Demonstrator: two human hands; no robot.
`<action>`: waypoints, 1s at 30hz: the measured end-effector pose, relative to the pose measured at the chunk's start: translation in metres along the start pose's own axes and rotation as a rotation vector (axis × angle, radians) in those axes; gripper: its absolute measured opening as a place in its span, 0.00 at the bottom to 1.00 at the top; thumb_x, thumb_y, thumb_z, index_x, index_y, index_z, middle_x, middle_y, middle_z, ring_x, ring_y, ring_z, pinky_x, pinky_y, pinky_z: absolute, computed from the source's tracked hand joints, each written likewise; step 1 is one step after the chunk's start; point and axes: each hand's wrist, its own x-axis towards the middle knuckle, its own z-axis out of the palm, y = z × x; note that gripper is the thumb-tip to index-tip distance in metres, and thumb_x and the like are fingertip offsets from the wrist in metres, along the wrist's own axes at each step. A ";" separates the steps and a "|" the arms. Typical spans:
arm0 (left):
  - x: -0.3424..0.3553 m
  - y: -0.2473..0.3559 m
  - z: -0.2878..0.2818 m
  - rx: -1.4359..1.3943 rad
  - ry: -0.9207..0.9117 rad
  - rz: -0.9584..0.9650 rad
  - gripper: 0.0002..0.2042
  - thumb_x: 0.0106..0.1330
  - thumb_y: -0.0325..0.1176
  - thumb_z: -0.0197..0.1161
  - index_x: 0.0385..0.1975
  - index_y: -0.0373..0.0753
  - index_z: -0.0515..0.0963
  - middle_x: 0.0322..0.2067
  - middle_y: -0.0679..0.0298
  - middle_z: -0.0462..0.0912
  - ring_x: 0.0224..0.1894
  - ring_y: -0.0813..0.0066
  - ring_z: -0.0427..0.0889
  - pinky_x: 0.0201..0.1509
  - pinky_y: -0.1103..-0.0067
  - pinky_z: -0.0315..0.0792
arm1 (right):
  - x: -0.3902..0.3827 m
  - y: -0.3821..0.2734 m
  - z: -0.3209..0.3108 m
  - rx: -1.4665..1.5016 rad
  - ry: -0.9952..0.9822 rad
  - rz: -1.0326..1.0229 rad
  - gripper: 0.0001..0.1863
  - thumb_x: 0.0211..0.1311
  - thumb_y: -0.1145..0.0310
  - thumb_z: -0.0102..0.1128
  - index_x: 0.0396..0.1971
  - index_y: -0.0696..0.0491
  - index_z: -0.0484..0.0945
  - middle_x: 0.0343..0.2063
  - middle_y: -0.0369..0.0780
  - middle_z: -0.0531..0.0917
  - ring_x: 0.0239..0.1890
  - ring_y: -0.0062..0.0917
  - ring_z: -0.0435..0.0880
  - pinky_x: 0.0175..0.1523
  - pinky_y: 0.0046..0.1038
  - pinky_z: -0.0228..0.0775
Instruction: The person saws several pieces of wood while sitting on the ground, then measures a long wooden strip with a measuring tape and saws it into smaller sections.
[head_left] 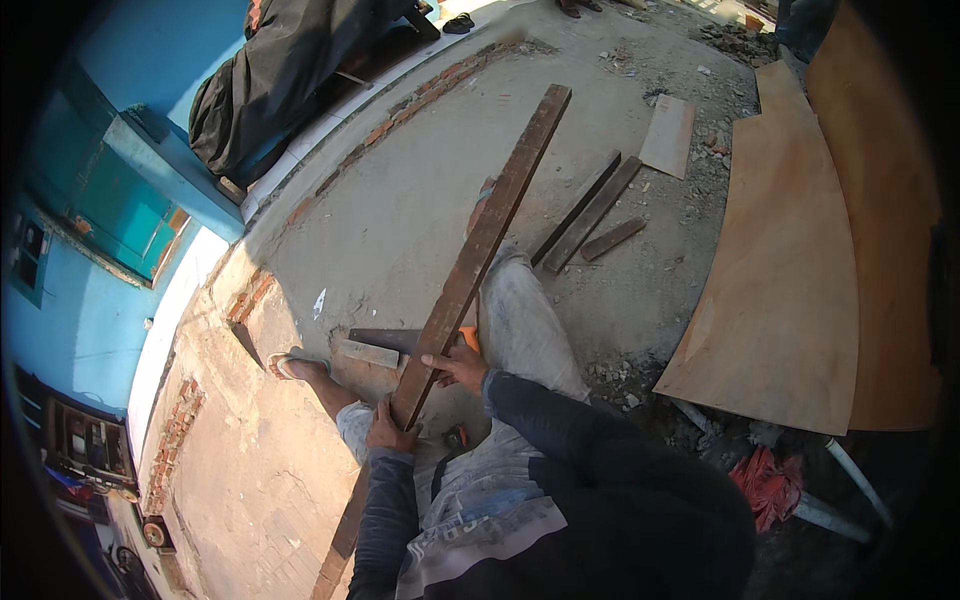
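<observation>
A long dark wooden beam (490, 220) slants up and away across my lap. My left hand (388, 430) is wrapped round its near end. Further up, my right hand (460, 368) grips the right edge, its thumb laid on the top face and its other fingers curled, partly hidden. Beneath the beam lies a handsaw (385, 338) with an orange handle (469, 338), partly covered. Beside its blade is a short wood offcut (368, 353). A small black and orange tool, perhaps a tape measure (456, 437), sits near my lap. Another dark plank (345, 535) runs below my left forearm.
Several dark wood pieces (595, 215) lie on the concrete floor (400, 230) ahead, near a pale board (668, 136). Large plywood sheets (780, 270) stand at the right, above rubble and a red plastic bag (768, 488). A covered bulky object (270, 90) stands by the blue wall.
</observation>
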 end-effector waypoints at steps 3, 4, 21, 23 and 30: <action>0.007 -0.013 -0.031 0.015 0.010 -0.033 0.43 0.42 0.49 0.85 0.60 0.42 0.74 0.51 0.48 0.86 0.51 0.45 0.86 0.55 0.57 0.80 | -0.005 -0.012 0.008 -0.007 -0.185 -0.080 0.34 0.69 0.49 0.71 0.67 0.53 0.75 0.62 0.40 0.82 0.61 0.24 0.81 0.48 0.26 0.82; 0.002 -0.021 -0.048 0.010 0.030 -0.011 0.40 0.43 0.48 0.85 0.58 0.41 0.74 0.50 0.48 0.86 0.50 0.44 0.86 0.53 0.57 0.81 | -0.011 -0.018 0.021 0.009 -0.271 -0.112 0.35 0.69 0.49 0.71 0.69 0.53 0.73 0.63 0.39 0.81 0.61 0.23 0.81 0.47 0.26 0.81; 0.023 -0.127 -0.250 -0.007 0.131 -0.233 0.46 0.43 0.39 0.88 0.67 0.37 0.72 0.51 0.48 0.87 0.55 0.55 0.86 0.62 0.67 0.78 | -0.016 0.003 -0.007 -0.049 0.410 -0.051 0.22 0.77 0.57 0.61 0.62 0.54 0.76 0.44 0.36 0.87 0.37 0.20 0.86 0.37 0.24 0.78; 0.026 -0.179 -0.209 -0.021 0.063 -0.295 0.47 0.42 0.37 0.89 0.67 0.40 0.73 0.51 0.49 0.87 0.55 0.56 0.87 0.63 0.67 0.78 | -0.012 0.007 -0.013 -0.183 0.422 -0.022 0.21 0.78 0.55 0.60 0.60 0.53 0.79 0.47 0.36 0.86 0.40 0.22 0.87 0.40 0.25 0.78; 0.044 -0.358 -0.011 -0.207 -0.234 -0.493 0.21 0.75 0.51 0.59 0.62 0.52 0.76 0.57 0.48 0.86 0.60 0.47 0.84 0.63 0.61 0.77 | 0.004 0.037 -0.026 -1.026 0.309 0.087 0.23 0.69 0.53 0.67 0.54 0.55 0.84 0.42 0.42 0.90 0.44 0.29 0.90 0.49 0.33 0.79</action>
